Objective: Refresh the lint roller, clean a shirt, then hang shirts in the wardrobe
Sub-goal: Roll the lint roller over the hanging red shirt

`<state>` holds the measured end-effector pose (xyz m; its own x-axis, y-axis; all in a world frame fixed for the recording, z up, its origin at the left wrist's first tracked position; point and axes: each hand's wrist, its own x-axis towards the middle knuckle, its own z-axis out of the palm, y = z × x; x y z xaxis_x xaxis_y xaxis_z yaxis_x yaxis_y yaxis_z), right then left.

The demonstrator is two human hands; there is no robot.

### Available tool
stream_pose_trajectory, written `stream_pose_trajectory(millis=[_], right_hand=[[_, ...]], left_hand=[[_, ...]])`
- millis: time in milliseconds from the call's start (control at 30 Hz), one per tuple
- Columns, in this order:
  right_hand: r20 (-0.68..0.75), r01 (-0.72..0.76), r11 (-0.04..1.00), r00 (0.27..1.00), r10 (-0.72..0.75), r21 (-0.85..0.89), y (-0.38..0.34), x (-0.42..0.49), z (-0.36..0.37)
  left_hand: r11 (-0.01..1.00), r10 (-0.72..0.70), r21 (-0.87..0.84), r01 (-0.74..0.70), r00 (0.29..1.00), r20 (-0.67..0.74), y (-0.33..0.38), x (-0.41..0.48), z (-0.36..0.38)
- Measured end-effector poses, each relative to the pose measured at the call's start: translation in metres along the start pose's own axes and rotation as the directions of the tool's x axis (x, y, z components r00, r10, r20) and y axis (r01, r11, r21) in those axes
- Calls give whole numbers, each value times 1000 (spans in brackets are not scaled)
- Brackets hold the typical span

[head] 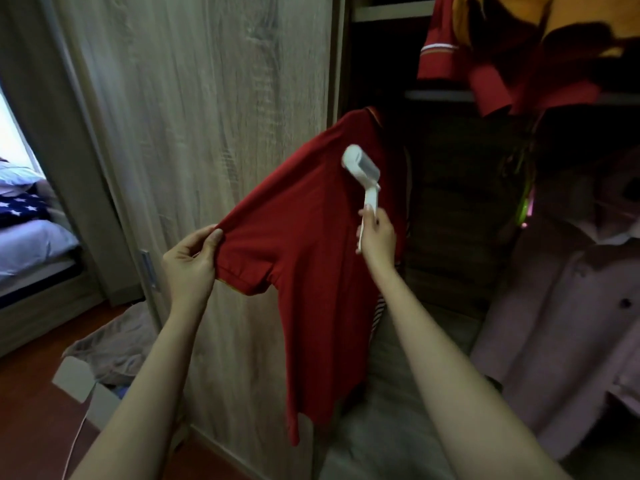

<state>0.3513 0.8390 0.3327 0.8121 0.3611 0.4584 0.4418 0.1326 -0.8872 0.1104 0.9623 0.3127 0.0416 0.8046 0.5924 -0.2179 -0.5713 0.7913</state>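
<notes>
- Our left hand [192, 263], left of centre, pinches the sleeve of the red shirt [304, 244], stretching it outward.
- Our right hand [375, 235] grips the white lint roller [362, 174], its head against the shirt at centre frame.

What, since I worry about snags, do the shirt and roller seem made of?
Shirt: probably soft matte knit fabric; it drapes in folds, with a banded sleeve hem. Roller: smooth white plastic, judging by its sheen; drum surface too blurred to tell.
</notes>
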Motion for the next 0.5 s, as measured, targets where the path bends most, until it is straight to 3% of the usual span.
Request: stream_pose_trajectory(millis=[133,300,400,500], right_hand=[[-81,-57,997,995,61,53,-25,55,-2],[-52,-54,996,997,58,68,-13,43,-3],[-149,1,1000,989,2,23,-16,57,0],[-180,-47,999,983,45,-8,-32,93,-3]], left_hand=[[1000,4,6,-4,1000,-11,-2,0,5],[1000,15,2,-15,1000,-14,-4,2,5],[1000,28,-2,-28,1000,-11,-5,2,6],[999,28,-22,-28,999,-15,-6,2,5]])
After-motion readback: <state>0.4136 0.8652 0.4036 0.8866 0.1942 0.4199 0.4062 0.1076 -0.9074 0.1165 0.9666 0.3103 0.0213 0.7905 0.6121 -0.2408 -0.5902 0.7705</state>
